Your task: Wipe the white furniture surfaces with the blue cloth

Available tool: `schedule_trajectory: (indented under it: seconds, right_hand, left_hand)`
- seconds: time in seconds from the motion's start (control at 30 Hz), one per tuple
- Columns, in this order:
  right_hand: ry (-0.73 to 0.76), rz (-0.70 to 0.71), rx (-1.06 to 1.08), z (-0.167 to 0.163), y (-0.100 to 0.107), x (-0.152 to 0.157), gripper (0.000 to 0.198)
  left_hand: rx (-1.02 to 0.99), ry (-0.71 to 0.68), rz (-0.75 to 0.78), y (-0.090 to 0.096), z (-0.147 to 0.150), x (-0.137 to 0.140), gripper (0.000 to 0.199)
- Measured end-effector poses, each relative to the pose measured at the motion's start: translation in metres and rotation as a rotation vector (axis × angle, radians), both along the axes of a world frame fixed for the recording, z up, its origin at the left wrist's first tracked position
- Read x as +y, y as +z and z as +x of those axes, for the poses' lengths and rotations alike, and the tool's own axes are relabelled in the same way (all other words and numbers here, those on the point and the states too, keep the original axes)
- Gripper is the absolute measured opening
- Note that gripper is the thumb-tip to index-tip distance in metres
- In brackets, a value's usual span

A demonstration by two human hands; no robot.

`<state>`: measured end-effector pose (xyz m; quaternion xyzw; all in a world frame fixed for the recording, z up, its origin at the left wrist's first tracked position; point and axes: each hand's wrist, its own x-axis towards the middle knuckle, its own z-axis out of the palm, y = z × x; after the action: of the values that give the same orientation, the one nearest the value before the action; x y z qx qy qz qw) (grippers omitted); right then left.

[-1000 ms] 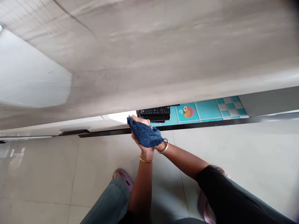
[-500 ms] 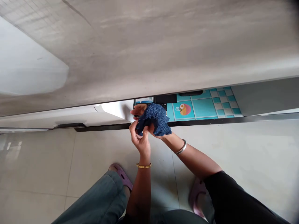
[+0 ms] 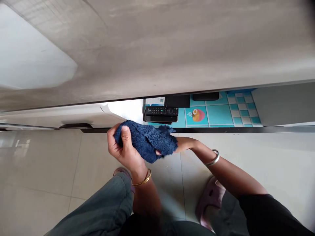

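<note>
The fingers of the left hand curl shut around one end of the blue cloth; the right hand grips the other end, mostly hidden beneath it. Held over the floor, near the remote on the shelf, a loosened grip could drop the cloth.

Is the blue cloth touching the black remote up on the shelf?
Apart. The head view shows the blue cloth held in the left hand and right hand, with a black shelf edge between it and the remote.
</note>
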<state>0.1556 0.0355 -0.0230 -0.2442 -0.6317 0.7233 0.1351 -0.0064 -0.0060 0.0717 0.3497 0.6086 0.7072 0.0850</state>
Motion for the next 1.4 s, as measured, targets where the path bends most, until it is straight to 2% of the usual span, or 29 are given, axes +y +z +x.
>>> schedule_trajectory:
  seconds: [0.1, 0.17, 0.23, 0.3, 0.37, 0.47, 0.63, 0.73, 0.8, 0.9, 0.97, 1.03, 1.1, 1.13, 1.2, 1.23, 1.3, 1.4]
  right_hand:
    - [0.107, 0.230, -0.227, 0.029, 0.013, -0.001, 0.038]
    - [0.044, 0.367, -0.253, 0.039, 0.037, -0.003, 0.041]
    - [-0.086, 0.430, -0.087, 0.034, 0.065, -0.008, 0.070]
    - [-0.277, 0.454, 0.150, 0.016, 0.086, -0.012, 0.097]
    - [-0.397, 0.439, 0.278, -0.004, 0.093, -0.013, 0.104]
    - [-0.414, 0.413, 0.205, -0.020, 0.085, -0.005, 0.092]
    - [-0.407, 0.463, -0.082, -0.016, 0.072, 0.011, 0.067]
    - [-0.448, 0.510, -0.141, -0.023, 0.065, 0.013, 0.033]
    - [-0.534, 0.548, -0.044, -0.033, 0.059, 0.013, 0.006]
    - [-0.694, 0.564, 0.163, -0.044, 0.057, 0.013, 0.019]
    - [-0.744, 0.532, 0.282, -0.048, 0.061, 0.013, 0.018]
    - [-0.714, 0.402, 0.396, -0.050, 0.068, 0.013, 0.021]
    - [-0.660, 0.204, 0.492, -0.054, 0.072, 0.012, 0.028]
    - [-0.644, 0.114, 0.528, -0.057, 0.072, 0.011, 0.028]
    - [-0.649, 0.009, 0.568, -0.063, 0.066, 0.011, 0.024]
    - [-0.659, 0.003, 0.571, -0.067, 0.062, 0.011, 0.021]
    - [-0.702, 0.049, 0.553, -0.071, 0.054, 0.011, 0.016]
    - [-0.790, 0.128, 0.531, -0.071, 0.050, 0.012, 0.014]
  left_hand:
    - [0.016, -0.076, -0.109, 0.012, -0.004, -0.008, 0.022]
    - [-0.007, -0.141, -0.163, 0.017, -0.006, -0.015, 0.021]
    - [-0.017, -0.218, -0.208, 0.020, -0.008, -0.020, 0.020]
    - [-0.005, -0.299, -0.261, 0.022, -0.008, -0.024, 0.020]
    - [-0.006, -0.349, -0.295, 0.023, -0.008, -0.026, 0.021]
    - [-0.009, -0.342, -0.284, 0.023, -0.012, -0.026, 0.019]
    - [0.160, -0.291, -0.316, 0.018, -0.018, -0.023, 0.011]
    - [0.335, -0.328, -0.222, 0.016, -0.011, -0.025, 0.004]
    - [0.447, -0.405, -0.139, 0.014, -0.003, -0.028, 0.015]
    - [0.566, -0.550, -0.071, 0.010, 0.007, -0.031, 0.032]
    - [0.625, -0.647, -0.053, 0.007, 0.009, -0.030, 0.036]
    - [0.654, -0.743, -0.039, 0.004, 0.009, -0.028, 0.036]
    - [0.618, -0.805, -0.025, 0.000, 0.007, -0.026, 0.031]
    - [0.580, -0.800, -0.018, -0.003, 0.006, -0.025, 0.025]
    - [0.492, -0.700, -0.041, -0.010, 0.005, -0.024, 0.008]
    - [0.445, -0.624, -0.071, -0.014, 0.004, -0.024, 0.007]
    - [0.328, -0.489, -0.139, -0.020, 0.002, -0.022, 0.024]
    - [0.120, -0.428, -0.153, -0.026, -0.002, -0.019, 0.027]
